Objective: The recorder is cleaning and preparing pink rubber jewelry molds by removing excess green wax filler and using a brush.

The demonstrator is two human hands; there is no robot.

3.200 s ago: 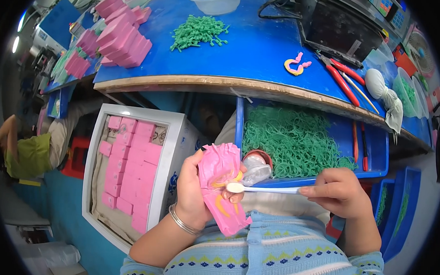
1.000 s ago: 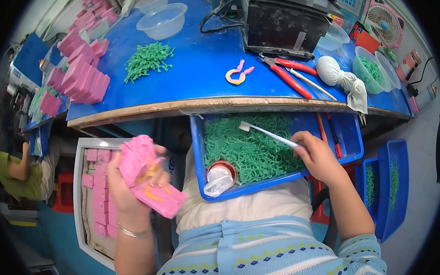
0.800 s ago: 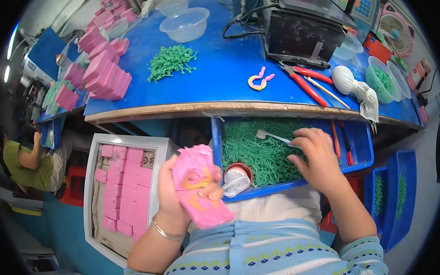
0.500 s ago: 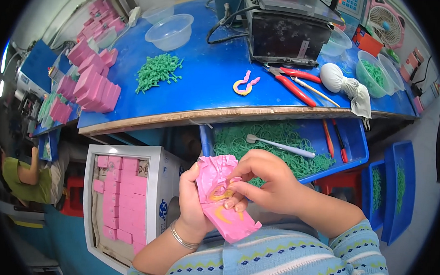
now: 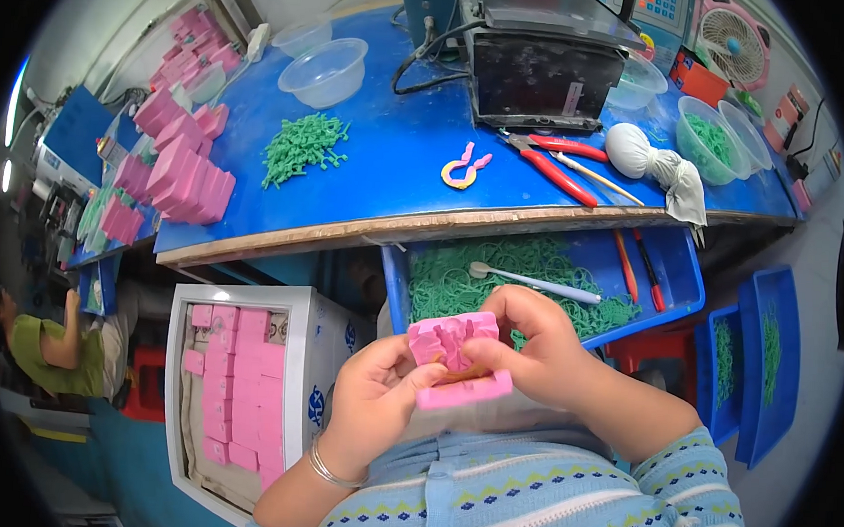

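Observation:
A pink rubber mold [image 5: 428,343] is held in front of my body, parted along its edge so that its ridged inner face shows. My left hand [image 5: 369,402] grips its left side, with the thumb on the lower half [image 5: 468,390]. My right hand [image 5: 541,349] is closed on the right side, thumb pressed into the gap and fingers behind. An orange-yellow strip [image 5: 462,373] shows in the opening, partly covered by my thumb. Beyond my hands, a blue drawer [image 5: 690,275] holds tangled green strands [image 5: 554,255] and a pale blue toothbrush-like tool [image 5: 543,286].
On the blue table [image 5: 379,158] are green pieces [image 5: 305,149], a pink-and-yellow ring [image 5: 462,171], red-handled pliers [image 5: 558,175], a white cloth bundle [image 5: 648,160] and a black machine [image 5: 538,80]. A white-framed box [image 5: 289,390] of pink blocks stands left. A person [image 5: 46,351] sits far left.
The mold has tilted and risen slightly, its inner face now spread toward me. My right thumb has moved into the gap, and my left hand has shifted round the lower half.

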